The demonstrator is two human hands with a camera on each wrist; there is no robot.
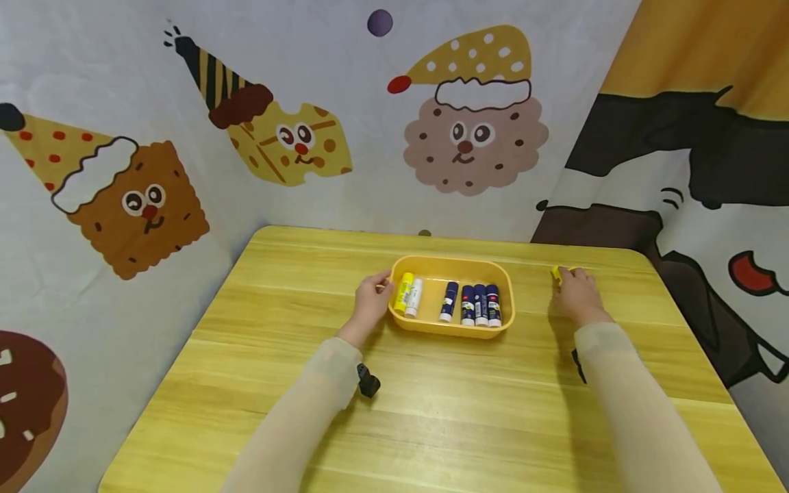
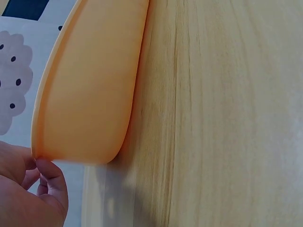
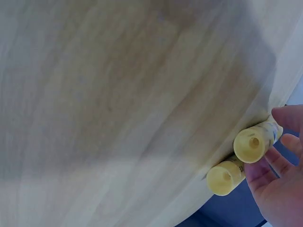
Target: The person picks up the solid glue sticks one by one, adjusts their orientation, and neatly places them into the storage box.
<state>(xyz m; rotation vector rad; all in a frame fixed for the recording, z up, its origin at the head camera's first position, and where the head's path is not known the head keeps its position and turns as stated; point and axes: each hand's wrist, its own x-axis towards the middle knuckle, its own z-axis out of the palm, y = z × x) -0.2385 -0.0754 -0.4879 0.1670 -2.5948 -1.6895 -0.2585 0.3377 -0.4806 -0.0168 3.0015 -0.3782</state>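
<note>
My left hand (image 1: 372, 301) pinches the left end of a yellow-orange plastic basket (image 1: 450, 330) by its rim, thumb against the wall in the left wrist view. Inside lie a yellow glue stick (image 1: 403, 293), a white one (image 1: 414, 297) and several dark blue glue sticks (image 1: 468, 305) with white ends. Off to the right, my right hand (image 1: 578, 296) grips a yellow glue stick (image 3: 251, 144) between thumb and fingers. A second yellow glue stick (image 3: 221, 180) lies on the table right beside it, close to the fingers. The far ends of both are hidden.
The wooden table (image 1: 456, 411) has rounded far corners. A cloth with cartoon figures (image 1: 370, 205) hangs behind its back edge and along the left side; a patterned curtain (image 1: 684, 171) is at the right. Small black devices (image 1: 368, 381) are on the wrists.
</note>
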